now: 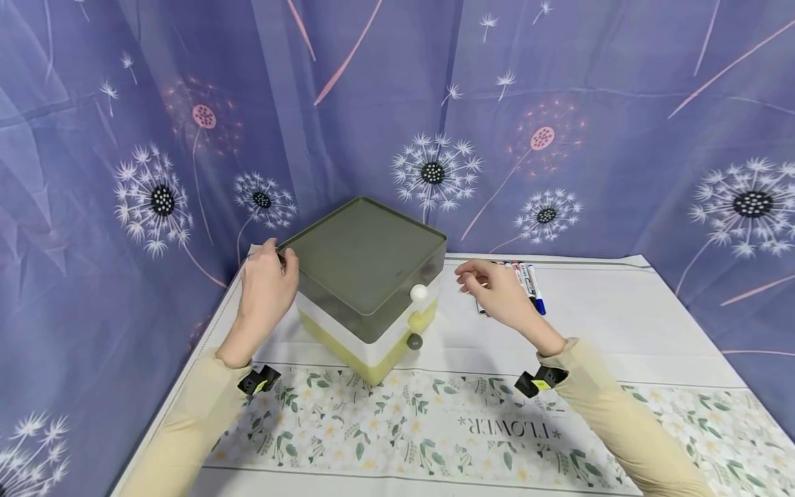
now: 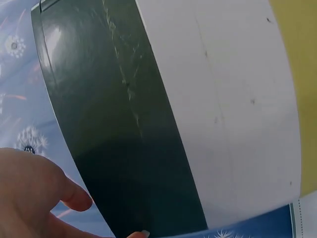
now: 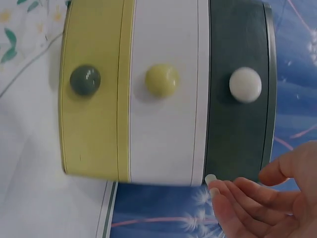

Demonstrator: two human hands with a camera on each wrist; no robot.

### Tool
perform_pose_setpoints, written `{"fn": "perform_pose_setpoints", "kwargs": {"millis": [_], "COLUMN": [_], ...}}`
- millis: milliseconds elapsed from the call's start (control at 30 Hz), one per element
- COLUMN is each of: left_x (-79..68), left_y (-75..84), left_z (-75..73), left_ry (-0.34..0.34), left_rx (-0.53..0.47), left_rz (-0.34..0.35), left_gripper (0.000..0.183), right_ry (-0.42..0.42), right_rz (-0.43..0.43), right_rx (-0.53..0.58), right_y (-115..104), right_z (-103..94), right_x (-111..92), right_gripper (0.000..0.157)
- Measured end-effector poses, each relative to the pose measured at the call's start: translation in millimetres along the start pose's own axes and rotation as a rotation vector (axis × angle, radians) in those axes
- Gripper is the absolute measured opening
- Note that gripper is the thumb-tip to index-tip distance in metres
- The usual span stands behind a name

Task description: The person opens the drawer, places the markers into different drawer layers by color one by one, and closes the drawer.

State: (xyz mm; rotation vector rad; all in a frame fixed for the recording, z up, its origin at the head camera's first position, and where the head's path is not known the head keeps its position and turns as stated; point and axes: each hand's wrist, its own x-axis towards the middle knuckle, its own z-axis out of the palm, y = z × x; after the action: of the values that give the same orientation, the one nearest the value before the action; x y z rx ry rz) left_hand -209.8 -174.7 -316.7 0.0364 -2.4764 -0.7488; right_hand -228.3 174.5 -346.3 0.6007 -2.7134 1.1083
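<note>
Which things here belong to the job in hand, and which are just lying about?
Likely the job:
three-knob drawer unit
left hand, at its corner
right hand, near it

Apparently just about:
markers, partly behind the right hand
tablecloth
dandelion curtain

The box [image 1: 366, 276] is banded green, white and yellow; the curtain [image 1: 366, 131], dandelion-printed blue.

Pale yellow sleeves [image 1: 186, 428]; black wrist cameras [image 1: 250, 382], yellow-green markings [image 1: 542, 384].
</note>
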Motion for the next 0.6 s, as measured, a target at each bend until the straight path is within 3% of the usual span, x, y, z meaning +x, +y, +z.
{"fn": "perform_pose_setpoints", "kwargs": {"millis": [600], "left_x": [-9.0], "left_y": [16.2], "left_z": [2.9], "left_ry": [-0.103], "left_rx": [0.054], "left_rz": [-0.049], "left_gripper": [0.061], "right_ry": [0.012], "right_rz": [-0.055], "right_rx": [0.116], "right_y": [-28], "right_z": [24.4], "right_x": [-12], "right_gripper": [0.022]}}
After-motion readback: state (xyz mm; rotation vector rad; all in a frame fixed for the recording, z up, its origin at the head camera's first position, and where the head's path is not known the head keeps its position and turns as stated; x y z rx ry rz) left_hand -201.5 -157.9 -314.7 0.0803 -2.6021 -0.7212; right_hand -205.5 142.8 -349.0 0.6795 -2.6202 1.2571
